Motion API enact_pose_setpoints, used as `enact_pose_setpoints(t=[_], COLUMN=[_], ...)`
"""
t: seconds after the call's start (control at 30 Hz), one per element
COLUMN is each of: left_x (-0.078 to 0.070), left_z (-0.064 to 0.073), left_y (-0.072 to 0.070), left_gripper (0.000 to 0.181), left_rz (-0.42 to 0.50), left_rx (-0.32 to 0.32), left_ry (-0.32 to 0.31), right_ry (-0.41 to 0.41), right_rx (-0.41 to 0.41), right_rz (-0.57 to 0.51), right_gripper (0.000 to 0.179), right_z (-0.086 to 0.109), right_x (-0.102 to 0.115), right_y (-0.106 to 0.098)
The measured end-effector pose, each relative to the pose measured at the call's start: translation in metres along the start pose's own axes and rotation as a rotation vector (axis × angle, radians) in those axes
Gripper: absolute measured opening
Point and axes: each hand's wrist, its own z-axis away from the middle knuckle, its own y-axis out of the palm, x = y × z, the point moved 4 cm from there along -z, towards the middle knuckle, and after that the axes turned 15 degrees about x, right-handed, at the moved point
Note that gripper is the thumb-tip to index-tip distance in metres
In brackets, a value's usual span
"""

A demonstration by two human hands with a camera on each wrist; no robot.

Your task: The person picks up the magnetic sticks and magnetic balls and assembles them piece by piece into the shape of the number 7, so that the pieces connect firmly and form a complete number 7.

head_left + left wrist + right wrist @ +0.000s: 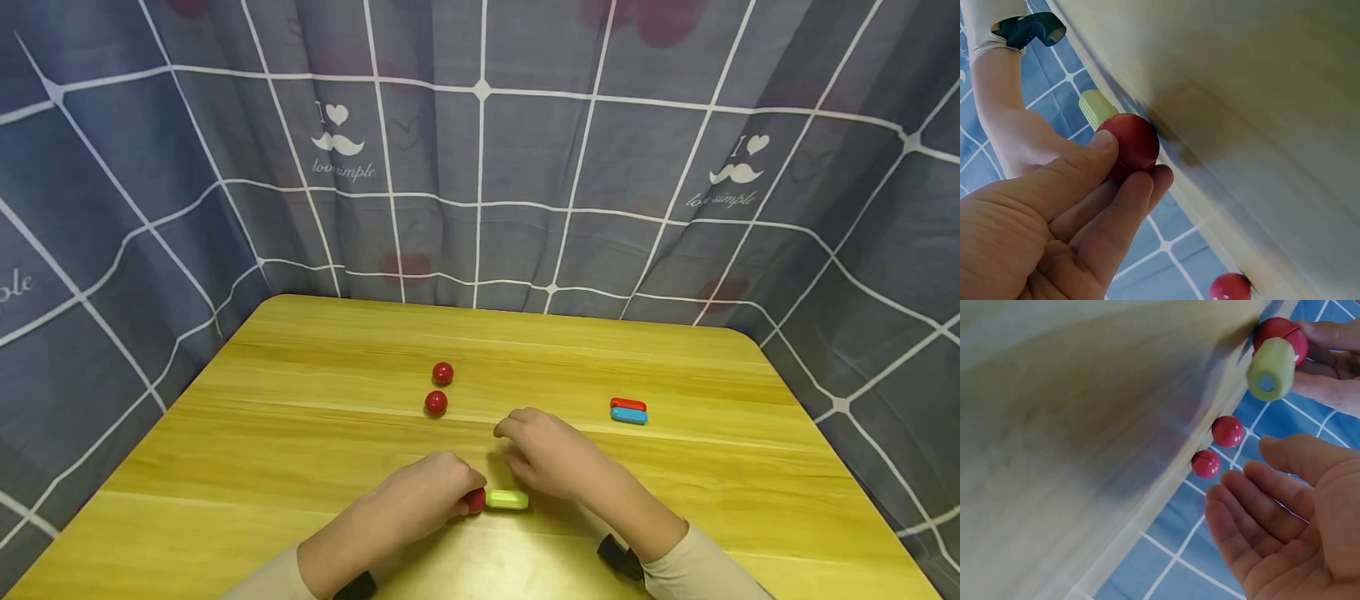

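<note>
Well, left hand (429, 493), grip pinched round a red ball (1136, 142); right hand (551, 454) relaxed, empty

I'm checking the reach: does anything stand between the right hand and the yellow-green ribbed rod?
Nothing visible blocks the right hand from the rod; the glossy red ball in the left hand is at the rod's far end.

Head view from above, facing forward and down, farther off, tabletop (262, 450) to curtain (427, 150), 2 wrist views close up, tilted, left facing left hand (426, 497), right facing right hand (547, 457), both sharing yellow-green stick (1096, 109).
</note>
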Motion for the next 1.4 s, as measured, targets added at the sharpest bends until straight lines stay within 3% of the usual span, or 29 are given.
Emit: enact_pose_setpoints(t=[0.23,0.6,1.1,1.4], left_x=[0.002,0.003,0.004,0.003], left_z=[0.006,0.008,0.008,0.01], left_y=[-0.001,0.002,0.003,0.003], left_gripper=[0.024,0.025,0.023,0.021], left_rz=[-0.013,-0.023,0.011,0.025], left_rx=[0.021,0.004,0.008,0.015], left_ry=[-0.014,-0.007,-0.004,-0.005], right_ry=[0.008,-0.009,-0.008,-0.068], right_rx=[-0.014,-0.015,0.035,0.105], right_rz=[0.001,-0.005,-0.005,0.025], right_gripper=[0.033,0.041,0.05,0.049], right_z=[-0.019,-0.053,-0.089,-0.112], right_x=[-0.003,-0.009,-0.009,0.002], right_y=[0.003,0.005,0.005,0.005])
